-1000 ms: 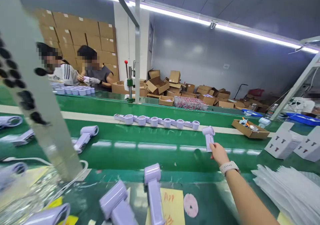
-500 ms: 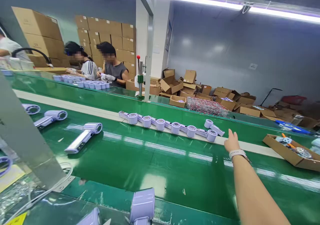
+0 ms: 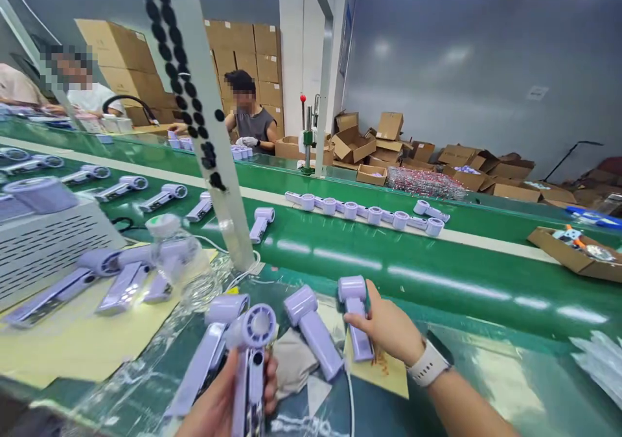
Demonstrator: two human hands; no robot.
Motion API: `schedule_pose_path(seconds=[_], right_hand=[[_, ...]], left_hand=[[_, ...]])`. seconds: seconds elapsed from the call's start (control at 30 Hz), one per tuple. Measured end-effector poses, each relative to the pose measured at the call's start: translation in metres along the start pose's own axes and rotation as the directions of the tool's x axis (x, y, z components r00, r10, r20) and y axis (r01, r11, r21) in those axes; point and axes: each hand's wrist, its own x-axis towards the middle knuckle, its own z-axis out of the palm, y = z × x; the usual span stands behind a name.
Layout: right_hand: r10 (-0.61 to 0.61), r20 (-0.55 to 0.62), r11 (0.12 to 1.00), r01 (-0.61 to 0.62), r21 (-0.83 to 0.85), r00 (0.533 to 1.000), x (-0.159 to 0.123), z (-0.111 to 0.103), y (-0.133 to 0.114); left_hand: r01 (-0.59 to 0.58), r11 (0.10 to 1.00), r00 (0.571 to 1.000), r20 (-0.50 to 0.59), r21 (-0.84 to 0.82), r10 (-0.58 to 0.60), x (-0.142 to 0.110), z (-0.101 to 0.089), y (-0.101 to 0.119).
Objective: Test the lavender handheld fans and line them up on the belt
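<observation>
In my left hand (image 3: 222,385), at the bottom centre, is a lavender handheld fan (image 3: 255,327) with its round, vented head upward. The fingers wrap round its handle. My right hand (image 3: 396,327), a white watch on its wrist, has its thumb and fingers round a second lavender fan (image 3: 359,343), which lies at the bench edge over a yellow sheet (image 3: 389,375). Between the hands lies another fan (image 3: 321,343), beside a crumpled grey cloth (image 3: 293,362). One more fan (image 3: 199,366) rests just left of my left hand.
A green conveyor belt (image 3: 311,265) crosses ahead, carrying a row of fans (image 3: 374,215) and a carton of parts (image 3: 578,259). A metal post (image 3: 218,177) rises at left-centre, near a vented grey box (image 3: 58,246). Co-workers (image 3: 257,122) sit across the belt.
My right hand has come back from over the belt and now grips a fan at the bench edge. My left hand, holding a fan, has entered view. The camera has turned left and down.
</observation>
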Motion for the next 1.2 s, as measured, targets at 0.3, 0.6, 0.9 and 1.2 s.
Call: schedule_pose_path(seconds=[0.3, 0.6, 0.9, 1.2], right_hand=[[-0.23, 0.011, 0.946, 0.221, 0.237, 0.973, -0.081, 0.007, -0.088], [-0.033, -0.006, 0.999, 0.033, -0.03, 0.999, -0.104, 0.025, -0.055], [0.008, 0.023, 0.986, -0.004, -0.166, 1.0, -0.106, 0.042, -0.035], [-0.17, 0.099, 0.962, 0.143, 0.231, 0.98, -0.152, 0.057, -0.053]], left_hand=[[-0.24, 0.97, 0.96, 0.158, 0.045, 0.23, -0.019, 0.03, -0.016], [-0.478, 0.878, 0.856, 0.238, 0.022, 0.46, -0.039, 0.022, 0.003], [-0.509, 0.861, 0.822, 0.303, 0.013, 0.482, -0.054, 0.031, 0.016], [-0.466, 0.885, 0.839, 0.308, -0.018, 0.448, -0.053, 0.038, 0.013]])
